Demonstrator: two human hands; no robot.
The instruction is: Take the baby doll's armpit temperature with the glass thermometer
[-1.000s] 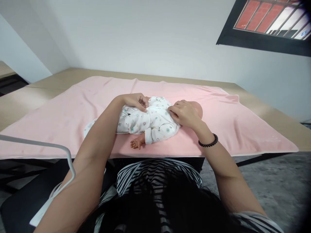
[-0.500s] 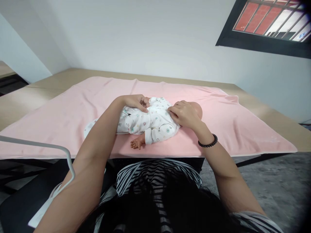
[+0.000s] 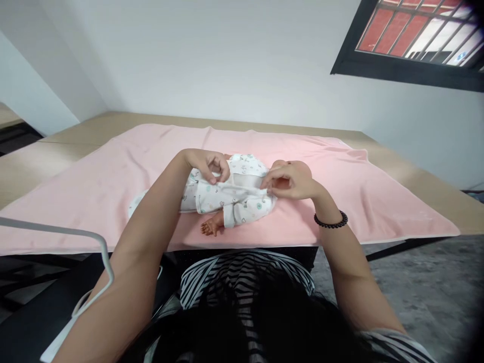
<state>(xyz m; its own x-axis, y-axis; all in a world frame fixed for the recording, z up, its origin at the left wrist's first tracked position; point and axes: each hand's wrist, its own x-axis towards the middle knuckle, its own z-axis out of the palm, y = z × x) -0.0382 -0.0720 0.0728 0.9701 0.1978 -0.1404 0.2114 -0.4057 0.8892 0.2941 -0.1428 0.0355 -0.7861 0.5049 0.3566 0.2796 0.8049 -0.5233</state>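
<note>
A baby doll point(image 3: 301, 168) lies on its back, head to the right, in a white baby shirt point(image 3: 246, 207) printed with small coloured motifs. My left hand point(image 3: 212, 165) pinches the shirt's front flap near the hem, over the doll's lower body. At the collar end my right hand point(image 3: 294, 182) grips the same flap between thumb and fingers. The flap is lifted, and a plain white layer shows beneath it. One doll hand point(image 3: 212, 225) pokes out of the near sleeve. My right hand and wrist partly hide the doll's head and neck.
Under the doll a pink blanket point(image 3: 381, 201) covers most of the wooden table point(image 3: 423, 181). A grey-white cable point(image 3: 75, 231) curves past my left forearm. Behind stand a white wall and a barred window point(image 3: 412, 35). A black seat point(image 3: 34, 322) is at lower left.
Both hands have drawn the shirt's front flap up and toward me, uncovering the white layer beneath. My right hand has come down slightly from the doll's chin.
</note>
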